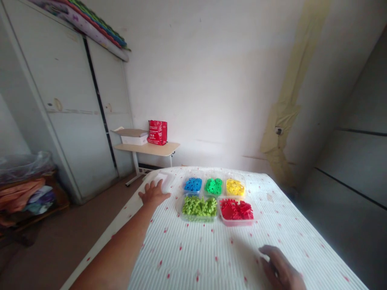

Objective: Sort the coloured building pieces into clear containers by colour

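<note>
My left hand (154, 194) reaches out at the far left of the table, its fingers spread. Just beyond its fingertips lies a clear plastic lid or tray with something white (162, 177) on it; whether they touch I cannot tell. Near the front right, my right hand (279, 268) hovers or rests with fingers loosely bent and apart, nothing visible in them. Clear plastic boxes hold blue pieces (192, 184), green pieces (213, 186) and yellow pieces (235, 187) in the back row. In front sit light green pieces (199, 206) and red pieces (236, 209), boxed likewise.
A white ribbed cloth with red marks (193, 249) covers the table. Behind at left, a small desk (163, 149) bears a red bag (157, 132) and a white box (134, 139). A sliding-door wardrobe (72, 133) stands left, beside a wooden rack with clothes (33, 201).
</note>
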The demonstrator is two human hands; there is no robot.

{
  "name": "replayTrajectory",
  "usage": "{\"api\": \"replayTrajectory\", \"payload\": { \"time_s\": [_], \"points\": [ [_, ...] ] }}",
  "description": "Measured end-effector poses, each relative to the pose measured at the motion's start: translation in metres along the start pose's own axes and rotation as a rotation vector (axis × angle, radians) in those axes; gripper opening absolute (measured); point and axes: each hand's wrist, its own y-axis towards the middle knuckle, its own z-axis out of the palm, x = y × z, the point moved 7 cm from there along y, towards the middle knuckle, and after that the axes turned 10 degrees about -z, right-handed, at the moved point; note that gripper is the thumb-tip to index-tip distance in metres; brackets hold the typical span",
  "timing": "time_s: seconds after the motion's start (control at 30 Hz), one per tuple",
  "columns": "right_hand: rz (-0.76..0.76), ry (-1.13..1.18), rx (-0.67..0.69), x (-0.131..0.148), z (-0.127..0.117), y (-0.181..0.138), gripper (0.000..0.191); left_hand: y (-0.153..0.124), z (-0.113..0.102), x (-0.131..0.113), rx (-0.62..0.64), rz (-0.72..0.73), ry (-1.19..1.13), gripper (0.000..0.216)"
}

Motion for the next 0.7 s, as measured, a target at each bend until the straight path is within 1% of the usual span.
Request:
{"api": "replayTrajectory", "payload": {
  "time_s": [0.07, 0.17, 0.3, 0.4, 0.47, 0.53, 0.57, 0.63, 0.7],
  "points": [
    [-0.073, -0.104, -0.041, 0.003, 0.001, 0.014, 0.025, -0.005, 0.008, -0.002, -0.012, 0.007, 0.040, 0.072],
    [-0.112, -0.249, -0.014, 0.003, 0.016, 0.036, 0.030, -0.014, 0.008, -0.004, -0.074, 0.023, 0.105, 0.068],
    [-0.049, -0.406, 0.037, -0.010, 0.039, 0.057, 0.031, -0.030, -0.002, -0.012, -0.182, 0.116, 0.166, 0.061],
    [-0.032, -0.427, 0.068, -0.017, 0.048, 0.066, 0.027, -0.049, -0.011, -0.021, -0.236, 0.224, 0.106, 0.051],
    [-0.029, -0.397, 0.077, -0.019, 0.048, 0.068, 0.025, -0.065, -0.019, -0.027, -0.280, 0.302, 0.031, 0.043],
    [-0.021, -0.351, 0.061, -0.018, 0.042, 0.068, 0.024, -0.084, -0.027, -0.035, -0.304, 0.396, -0.052, 0.034],
    [-0.015, -0.330, 0.050, -0.016, 0.038, 0.067, 0.024, -0.096, -0.031, -0.041, -0.298, 0.466, -0.089, 0.031],
    [-0.009, -0.289, 0.040, -0.011, 0.030, 0.061, 0.025, -0.122, -0.036, -0.057, -0.242, 0.649, -0.143, 0.029],
    [-0.013, -0.257, 0.053, -0.005, 0.024, 0.053, 0.027, -0.149, -0.038, -0.074, -0.147, 0.846, -0.162, 0.030]
  ]
}}
